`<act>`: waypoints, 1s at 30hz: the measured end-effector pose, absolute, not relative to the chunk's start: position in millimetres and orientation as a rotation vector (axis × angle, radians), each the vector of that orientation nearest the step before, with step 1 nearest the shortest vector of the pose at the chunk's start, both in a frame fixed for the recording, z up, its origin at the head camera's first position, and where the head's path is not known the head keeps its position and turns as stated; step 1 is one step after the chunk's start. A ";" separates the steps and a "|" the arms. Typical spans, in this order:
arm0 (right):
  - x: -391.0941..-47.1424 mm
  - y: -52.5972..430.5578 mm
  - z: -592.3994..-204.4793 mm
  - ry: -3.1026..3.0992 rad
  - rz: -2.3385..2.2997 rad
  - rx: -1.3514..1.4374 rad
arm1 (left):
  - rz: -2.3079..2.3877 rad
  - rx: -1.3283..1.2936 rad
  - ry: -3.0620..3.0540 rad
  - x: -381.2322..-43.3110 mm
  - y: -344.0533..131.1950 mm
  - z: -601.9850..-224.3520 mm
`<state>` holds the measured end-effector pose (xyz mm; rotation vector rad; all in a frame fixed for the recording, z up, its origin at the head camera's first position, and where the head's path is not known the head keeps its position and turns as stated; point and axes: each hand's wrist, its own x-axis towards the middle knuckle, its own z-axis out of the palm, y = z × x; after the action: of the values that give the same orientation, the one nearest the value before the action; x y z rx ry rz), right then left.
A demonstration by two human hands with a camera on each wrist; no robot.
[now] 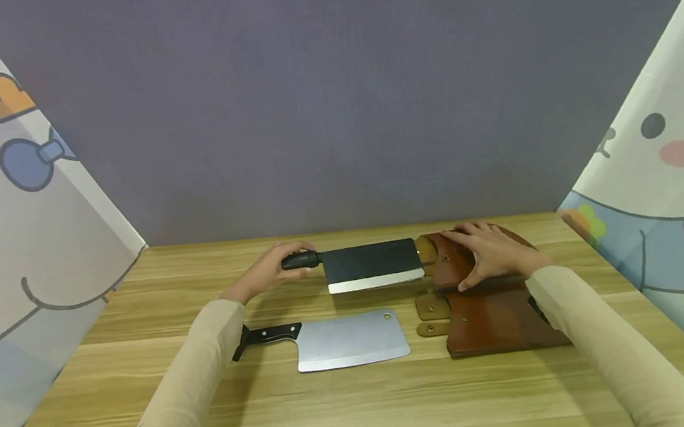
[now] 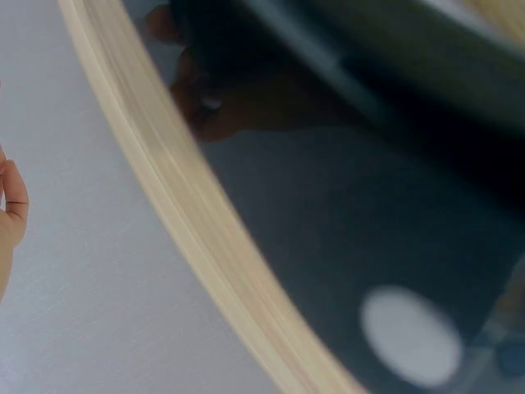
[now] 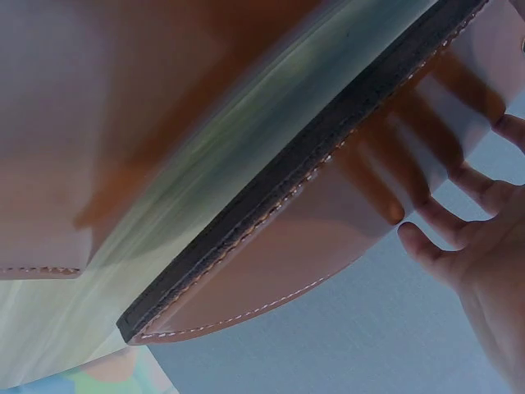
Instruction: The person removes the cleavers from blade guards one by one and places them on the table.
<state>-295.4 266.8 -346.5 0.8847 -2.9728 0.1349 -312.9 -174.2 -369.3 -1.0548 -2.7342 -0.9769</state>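
My left hand (image 1: 275,268) grips the black handle (image 1: 300,260) of a cleaver with a dark blade (image 1: 373,261) and a bright edge. That blade points right, its end right at the tan straps (image 1: 426,250) of a brown leather sheath (image 1: 451,268). My right hand (image 1: 490,252) holds this sheath from above, thumb at its near side and fingers over the far side. The right wrist view shows fingertips at the sheath's curved stitched edge (image 3: 271,308). In the left wrist view, a large dark reflective surface (image 2: 328,222) fills the right side, with part of a hand (image 2: 11,217) left.
A silver cleaver (image 1: 351,340) with a black handle lies nearer me, blade to the right. Right of it lies a second brown leather sheath (image 1: 496,323) with two tan straps, partly under my right forearm. A grey wall (image 1: 334,100) stands behind the wooden table (image 1: 316,423).
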 end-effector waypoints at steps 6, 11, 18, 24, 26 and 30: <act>-296.2 266.0 -344.5 -2.979 0.142 0.864 | -0.956 -1.043 -2.754 -312.5 -177.3 -368.1; -297.8 265.1 -343.6 -2.983 0.148 0.855 | -0.994 -1.097 -2.730 -313.5 -181.3 -367.5; -299.7 265.5 -345.1 -3.006 0.179 0.840 | -0.982 -1.124 -2.721 -314.6 -187.4 -367.9; -302.0 266.7 -346.3 -3.026 0.215 0.817 | -0.935 -1.090 -2.735 -313.0 -193.0 -367.9; -303.0 266.5 -346.4 -3.036 0.228 0.809 | -0.923 -1.050 -2.760 -311.4 -195.1 -367.8; -305.7 266.0 -346.9 -3.052 0.229 0.797 | -0.922 -0.991 -2.808 -309.4 -198.9 -369.0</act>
<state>-305.7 266.0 -346.9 0.7975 -3.0521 0.2295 -309.4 -198.9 -369.0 -0.9911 -2.8078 -0.9223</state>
